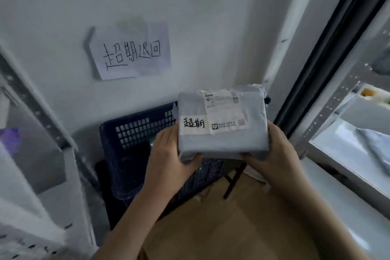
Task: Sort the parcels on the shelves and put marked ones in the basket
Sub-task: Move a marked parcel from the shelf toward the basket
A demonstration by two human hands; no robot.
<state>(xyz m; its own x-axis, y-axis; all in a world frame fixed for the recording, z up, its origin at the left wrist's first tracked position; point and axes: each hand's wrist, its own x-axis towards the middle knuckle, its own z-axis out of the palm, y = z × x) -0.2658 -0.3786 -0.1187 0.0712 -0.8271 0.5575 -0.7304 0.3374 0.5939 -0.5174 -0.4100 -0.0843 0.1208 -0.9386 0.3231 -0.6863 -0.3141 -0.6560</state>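
Note:
A grey plastic-wrapped parcel [223,141] bears a white shipping label and a small sticker with handwritten characters. Both hands hold it in front of me, above a dark blue slatted basket [135,133] that stands on the floor against the wall. My left hand [168,158] grips the parcel's left front corner, thumb on its front edge. My right hand [276,154] grips the right front corner, fingers curled under it. The basket's inside is mostly hidden behind the parcel and my hands.
A handwritten paper sign [130,53] is taped to the white wall above the basket. Metal shelf uprights stand at the left [31,103] and right [346,95]; the right shelf holds grey parcels [363,139]. Brown floor [232,228] lies below my arms.

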